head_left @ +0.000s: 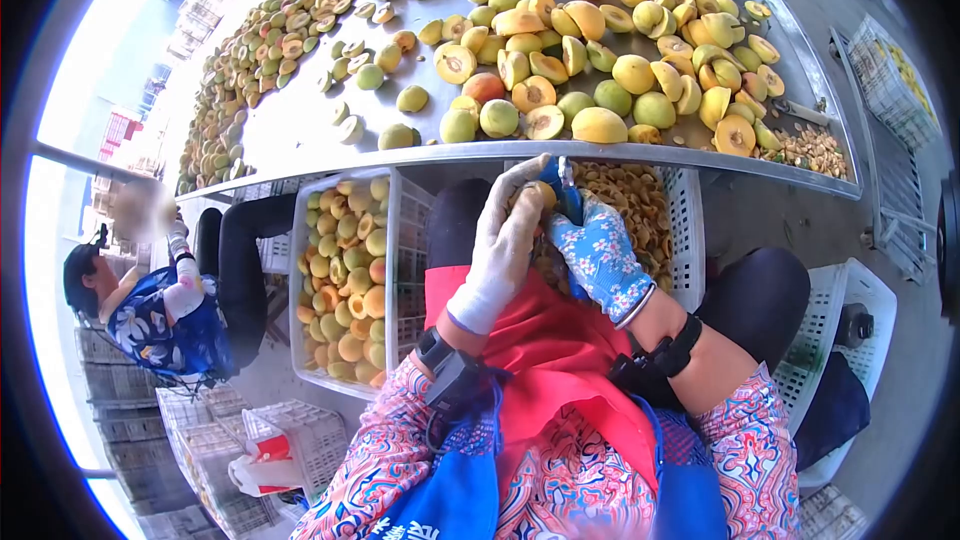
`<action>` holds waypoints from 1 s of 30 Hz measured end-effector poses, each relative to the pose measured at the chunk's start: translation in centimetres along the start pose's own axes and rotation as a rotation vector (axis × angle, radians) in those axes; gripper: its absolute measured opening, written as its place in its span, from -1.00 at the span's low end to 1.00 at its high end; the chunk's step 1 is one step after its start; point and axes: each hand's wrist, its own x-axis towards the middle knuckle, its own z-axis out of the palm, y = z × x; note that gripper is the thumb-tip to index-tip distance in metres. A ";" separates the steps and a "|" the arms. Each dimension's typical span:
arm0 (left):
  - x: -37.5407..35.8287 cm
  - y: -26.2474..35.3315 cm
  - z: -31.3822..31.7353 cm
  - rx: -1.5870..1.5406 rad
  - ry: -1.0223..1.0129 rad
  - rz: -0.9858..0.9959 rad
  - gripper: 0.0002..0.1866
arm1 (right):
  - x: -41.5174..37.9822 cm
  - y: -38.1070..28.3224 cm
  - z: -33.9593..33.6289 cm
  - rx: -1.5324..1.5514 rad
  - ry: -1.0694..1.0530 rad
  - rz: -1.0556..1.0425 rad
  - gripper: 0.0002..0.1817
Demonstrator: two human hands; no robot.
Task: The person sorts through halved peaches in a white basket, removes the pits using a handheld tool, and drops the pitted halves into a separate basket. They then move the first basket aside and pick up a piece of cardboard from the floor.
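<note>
My left hand (pixel 506 240), in a white glove, is closed around a small yellowish fruit (pixel 545 196) that looks like an apricot; only part of it shows between the fingers. Beside it, touching or nearly so, my right hand (pixel 602 253) in a blue flowered glove is closed on a blue tool (pixel 568 192). Its working end is mostly hidden, so its kind cannot be made out. Both hands are over my lap, just below the metal table's edge. Under them, a white crate (pixel 686 240) holds brownish curled fruit pieces.
The metal table (pixel 470 152) ahead carries heaps of whole and halved fruit (pixel 600 70), with small stones (pixel 808 150) at its right corner. A crate of fruit (pixel 345 280) stands at my left. Another person (pixel 170 310) sits further left. A white basket (pixel 850 340) stands at right.
</note>
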 end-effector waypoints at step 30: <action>0.0 -1.0 0.7 -0.326 0.095 0.069 -0.62 | 0.3 3.7 0.0 -0.393 -0.222 -0.197 -0.76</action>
